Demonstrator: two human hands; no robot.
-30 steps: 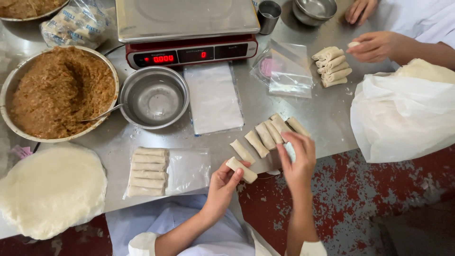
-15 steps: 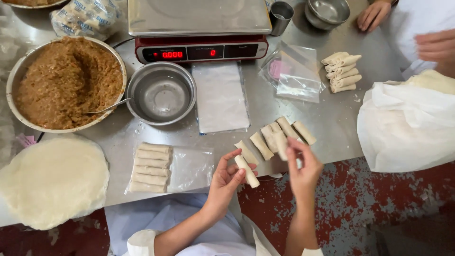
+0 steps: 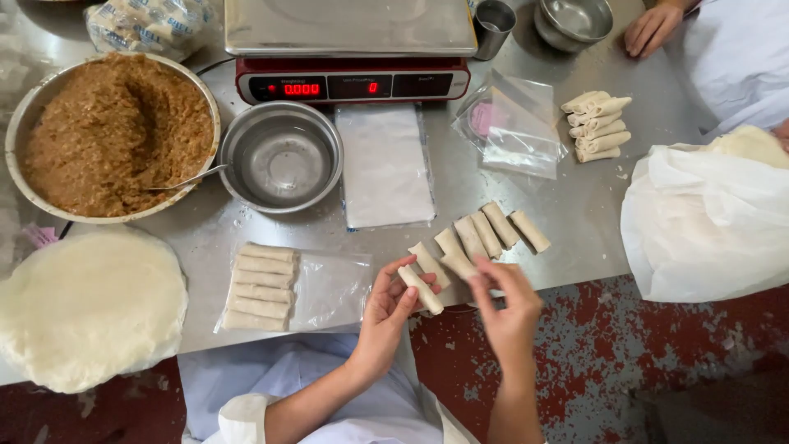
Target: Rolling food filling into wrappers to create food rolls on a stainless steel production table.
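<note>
Stainless steel bench (image 3: 575, 214), dull and smeared, over a red-and-grey chipped floor (image 3: 625, 362). White plastic bag (image 3: 699, 222), crinkled, at the right edge. Round stack of pale thin wrappers (image 3: 86, 308), floury and soft, at the left near corner. Wide metal bowl of brown minced filling (image 3: 115, 131), coarse and moist, with a spoon handle sticking out. Digital scale (image 3: 349, 49), red body, flat steel pan, at the far side. Empty steel bowl (image 3: 282, 156), shiny, just beside the filling bowl. Flat white sheet in clear plastic (image 3: 385, 164) in front of the scale. Clear plastic pouch (image 3: 292, 288) holding a neat row of pale rolls, packed side by side. Crumpled clear bag (image 3: 509, 123) near a small pile of finished rolls (image 3: 598, 125).

Loose rolls (image 3: 489, 234), short cylinders, matte dough skin, lie fanned on the bench edge.

Left hand (image 3: 390, 312) curled partly closed, thumb and fingers pinching one spring roll (image 3: 421, 289), held in the air just off the bench edge. Right hand (image 3: 505, 304) loosely half open, fingertips touching the nearest loose roll; firm grip cannot be told.

Another person's hand (image 3: 651, 29) rests on the far right of the bench.
</note>
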